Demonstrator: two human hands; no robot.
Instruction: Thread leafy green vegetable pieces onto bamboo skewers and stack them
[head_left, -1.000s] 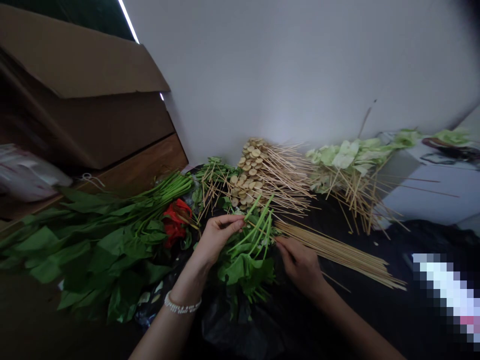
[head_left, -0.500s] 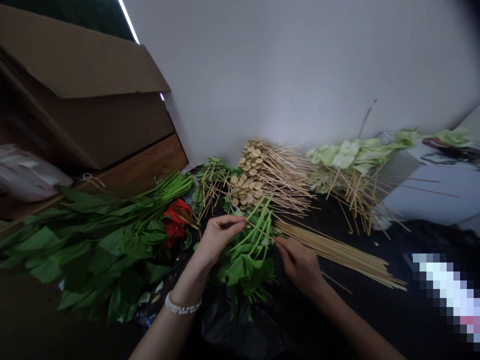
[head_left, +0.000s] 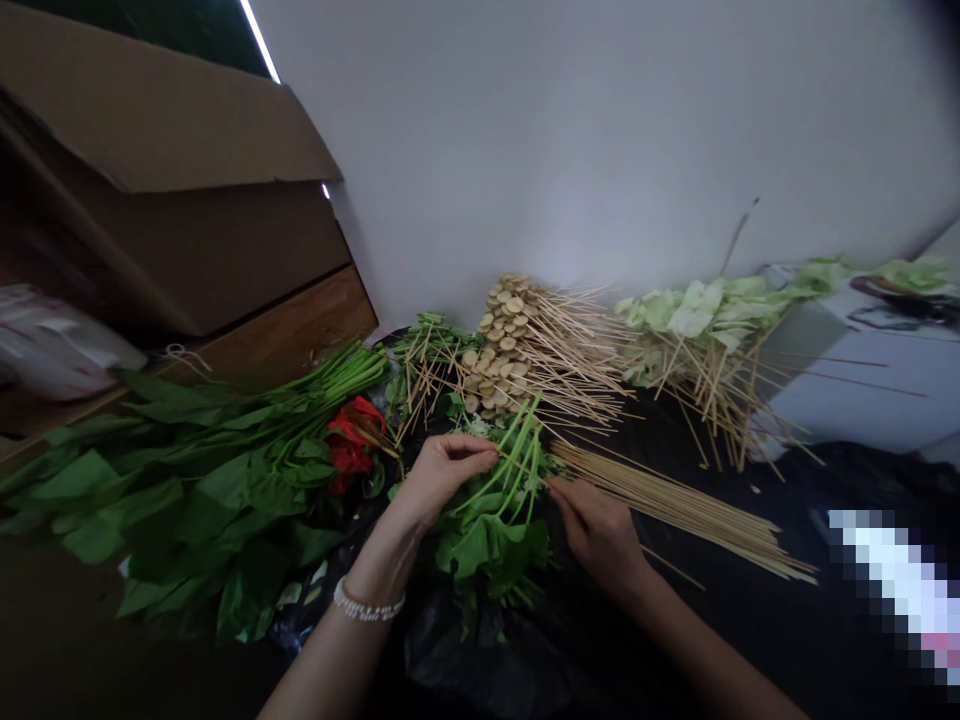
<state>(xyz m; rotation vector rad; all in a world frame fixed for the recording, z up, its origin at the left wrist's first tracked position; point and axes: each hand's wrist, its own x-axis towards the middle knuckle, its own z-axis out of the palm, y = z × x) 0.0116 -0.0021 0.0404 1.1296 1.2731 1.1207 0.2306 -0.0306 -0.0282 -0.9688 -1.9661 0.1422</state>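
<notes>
Stems of a leafy green vegetable [head_left: 517, 455] cross a thin bamboo skewer [head_left: 521, 468] that spans the gap between my two hands. At its left end, my left hand [head_left: 450, 465] pinches with thumb and forefinger beside the stems, apparently on one of them; the exact contact is hard to see. My right hand [head_left: 596, 520] grips the skewer's other end with its fingers closed. Broad leaves hang below the stems, over more cut greens [head_left: 517, 590] on black plastic. Close to my right hand lies a bundle of bare bamboo skewers [head_left: 690, 505].
Skewered pale round slices [head_left: 502, 345] are stacked against the wall, beside skewered greens [head_left: 429, 340]. Skewered pale green leaves [head_left: 701, 310] lie at the right. Long-stemmed leafy greens [head_left: 187, 500] and a red plastic bag [head_left: 354, 440] are at left, below a cardboard box [head_left: 187, 240].
The stems between my hands have tilted and dropped slightly, and more of the skewer shows across them. Both hands stay in nearly the same place; the view has shifted a little.
</notes>
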